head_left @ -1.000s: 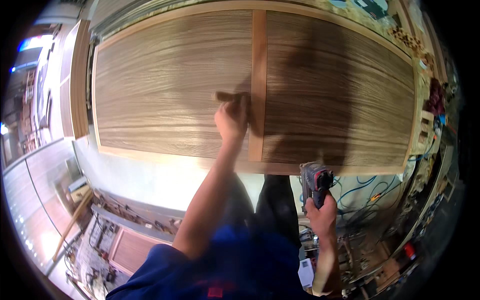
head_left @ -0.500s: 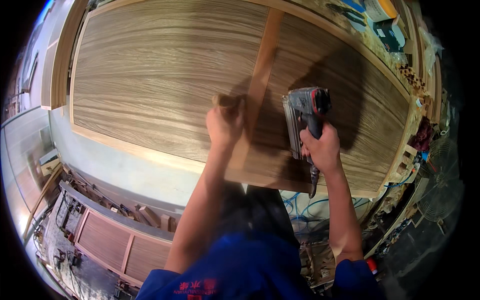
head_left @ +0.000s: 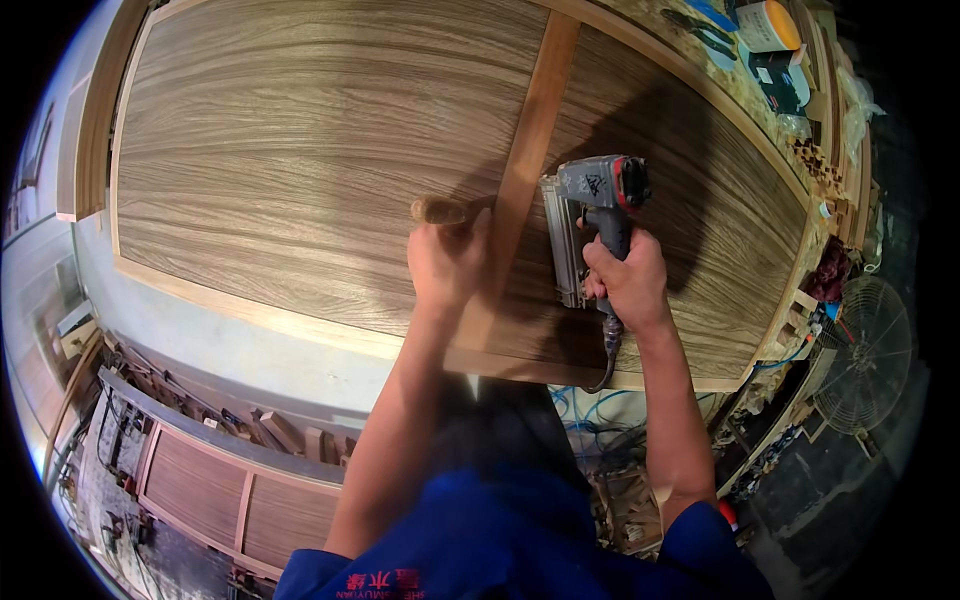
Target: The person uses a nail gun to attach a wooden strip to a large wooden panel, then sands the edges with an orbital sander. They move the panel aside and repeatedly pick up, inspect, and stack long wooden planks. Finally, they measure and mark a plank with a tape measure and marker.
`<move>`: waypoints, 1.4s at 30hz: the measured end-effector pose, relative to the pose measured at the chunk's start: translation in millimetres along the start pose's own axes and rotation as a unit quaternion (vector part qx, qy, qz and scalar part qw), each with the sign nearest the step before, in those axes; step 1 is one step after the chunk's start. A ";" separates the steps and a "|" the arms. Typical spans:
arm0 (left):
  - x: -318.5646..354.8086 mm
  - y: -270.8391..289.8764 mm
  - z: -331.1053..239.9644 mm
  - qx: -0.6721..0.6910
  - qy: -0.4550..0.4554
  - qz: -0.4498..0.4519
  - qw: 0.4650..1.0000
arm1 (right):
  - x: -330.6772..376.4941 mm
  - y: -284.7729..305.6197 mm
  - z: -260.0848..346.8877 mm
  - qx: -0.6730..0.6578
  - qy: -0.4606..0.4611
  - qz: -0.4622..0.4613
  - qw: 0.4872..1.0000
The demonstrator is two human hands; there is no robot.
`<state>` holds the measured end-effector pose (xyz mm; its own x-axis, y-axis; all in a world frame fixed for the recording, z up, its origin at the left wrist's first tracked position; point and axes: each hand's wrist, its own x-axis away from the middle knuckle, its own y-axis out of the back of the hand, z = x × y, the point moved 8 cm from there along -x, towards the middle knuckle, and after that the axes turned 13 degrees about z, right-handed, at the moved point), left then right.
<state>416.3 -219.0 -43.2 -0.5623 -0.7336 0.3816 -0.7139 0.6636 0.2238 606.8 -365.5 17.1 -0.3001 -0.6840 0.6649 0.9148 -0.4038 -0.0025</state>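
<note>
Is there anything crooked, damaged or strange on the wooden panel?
Nothing stands out. The centre strip lies flat on the wooden panel; the left hand presses on it, and the right hand holds the nail gun beside it.

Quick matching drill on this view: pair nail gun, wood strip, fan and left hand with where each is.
1 nail gun
2 wood strip
3 fan
4 left hand

a far right, off the panel
b pressing on the strip
c in the right hand
d running down the middle of the panel

Pairs: 1-c, 2-d, 3-a, 4-b
</note>
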 end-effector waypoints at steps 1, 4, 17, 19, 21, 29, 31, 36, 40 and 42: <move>-0.4 0.0 0.4 0.002 -0.004 -0.002 1.000 | -0.9 -1.1 0.6 0.002 0.001 0.003 1.000; -1.4 -0.3 2.9 -0.014 0.006 0.001 1.000 | -3.0 -1.9 1.2 0.015 0.000 0.005 1.000; 1.1 3.9 -3.7 -0.056 -0.011 -0.021 0.998 | -25.7 -22.3 64.6 0.179 -0.020 0.045 0.983; 1.5 3.7 -8.1 -0.110 0.003 -0.010 0.994 | -31.0 -30.6 68.7 0.183 -0.019 0.069 0.980; 2.8 4.9 -3.9 -0.099 0.020 0.002 0.995 | -34.1 -37.9 71.7 0.198 -0.023 0.074 0.977; 2.4 8.0 -4.0 -0.105 0.023 0.021 0.994 | -29.4 -50.9 82.2 0.225 -0.050 0.051 0.972; 1.2 7.6 -3.9 -0.109 0.015 0.023 0.994 | -15.4 -51.6 83.7 0.256 -0.058 0.021 0.965; 1.4 -2.3 -19.5 -0.277 0.027 0.001 0.960 | 87.4 -18.6 26.8 0.226 -0.177 -0.056 0.956; 1.7 -24.2 -5.7 -0.402 -0.001 0.057 0.914 | 194.3 -12.9 -48.4 0.204 -0.270 -0.026 0.941; 18.2 -30.1 -29.2 -0.274 -0.100 0.043 0.955 | 245.8 -7.2 -90.3 0.219 -0.228 -0.040 0.948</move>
<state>439.7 -248.1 -16.9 -0.7166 -0.6498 0.2534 -0.3657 0.6595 0.6568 502.0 -585.6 113.1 -0.3164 -0.2887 0.9036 0.9486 -0.0843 0.3052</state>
